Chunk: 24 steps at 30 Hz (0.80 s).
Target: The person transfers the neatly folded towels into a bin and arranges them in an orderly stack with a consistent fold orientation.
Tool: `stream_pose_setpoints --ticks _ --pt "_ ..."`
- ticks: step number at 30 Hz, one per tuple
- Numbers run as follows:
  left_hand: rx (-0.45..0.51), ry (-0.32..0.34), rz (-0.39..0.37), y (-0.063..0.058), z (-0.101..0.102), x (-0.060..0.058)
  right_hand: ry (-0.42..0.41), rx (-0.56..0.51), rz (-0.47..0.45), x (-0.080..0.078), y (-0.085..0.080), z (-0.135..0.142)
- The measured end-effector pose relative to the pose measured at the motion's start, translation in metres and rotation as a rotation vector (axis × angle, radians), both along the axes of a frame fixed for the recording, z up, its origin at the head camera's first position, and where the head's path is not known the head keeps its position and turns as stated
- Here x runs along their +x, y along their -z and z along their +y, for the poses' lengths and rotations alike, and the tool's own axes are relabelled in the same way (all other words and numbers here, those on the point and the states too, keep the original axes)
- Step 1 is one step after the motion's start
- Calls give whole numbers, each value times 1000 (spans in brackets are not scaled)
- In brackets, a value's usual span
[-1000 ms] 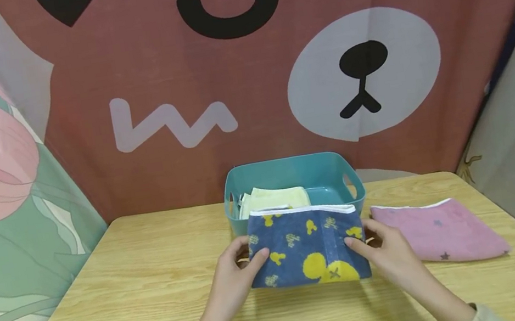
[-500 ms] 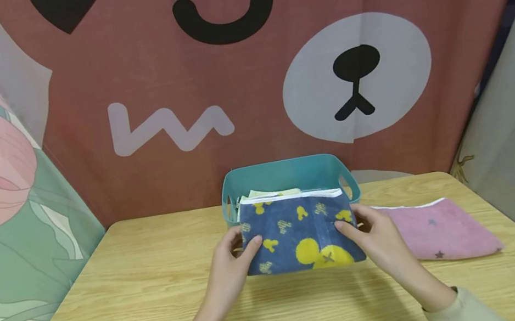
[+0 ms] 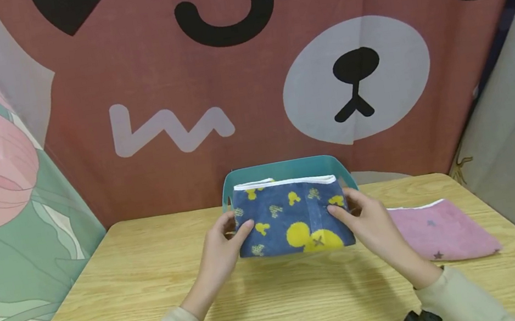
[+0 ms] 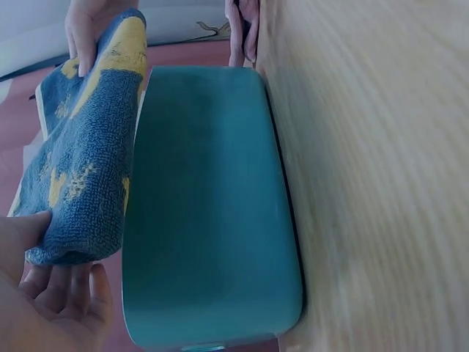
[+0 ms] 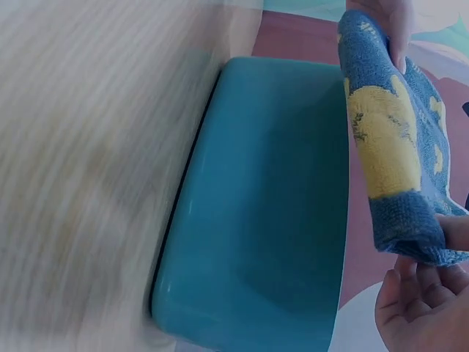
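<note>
A folded blue towel with yellow patterns and a white edge is held up in front of the teal basket. My left hand grips its left end, thumb on the near face and fingers behind. At the right end my right hand pinches it the same way. Both wrist views show the towel raised above the rim of the basket. In the head view the towel covers most of the basket and hides what is inside.
A folded pink towel with stars lies on the wooden table, to the right of the basket. Behind the table hangs a brown curtain with a bear print.
Both hands have raised the blue towel and carried it forward to the basket. It now covers the pale yellow cloth seen in the basket earlier.
</note>
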State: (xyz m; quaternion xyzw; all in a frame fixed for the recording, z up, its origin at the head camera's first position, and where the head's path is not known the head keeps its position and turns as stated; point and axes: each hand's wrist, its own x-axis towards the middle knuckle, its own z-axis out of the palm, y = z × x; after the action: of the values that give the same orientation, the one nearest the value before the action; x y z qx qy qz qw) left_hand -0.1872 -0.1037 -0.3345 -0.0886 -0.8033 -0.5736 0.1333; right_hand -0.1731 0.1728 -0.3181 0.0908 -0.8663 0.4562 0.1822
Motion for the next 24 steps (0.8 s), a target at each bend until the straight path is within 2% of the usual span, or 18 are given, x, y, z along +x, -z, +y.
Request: stream_pose_setpoints --ticks 10,16,24 --pt "-61 9 43 -13 3 -24 10 13 64 -24 -6 5" --pt "-50 31 79 -19 8 -39 22 23 87 -40 -8 10" --pt "-53 -12 87 -27 12 -58 17 40 114 -62 -16 12"
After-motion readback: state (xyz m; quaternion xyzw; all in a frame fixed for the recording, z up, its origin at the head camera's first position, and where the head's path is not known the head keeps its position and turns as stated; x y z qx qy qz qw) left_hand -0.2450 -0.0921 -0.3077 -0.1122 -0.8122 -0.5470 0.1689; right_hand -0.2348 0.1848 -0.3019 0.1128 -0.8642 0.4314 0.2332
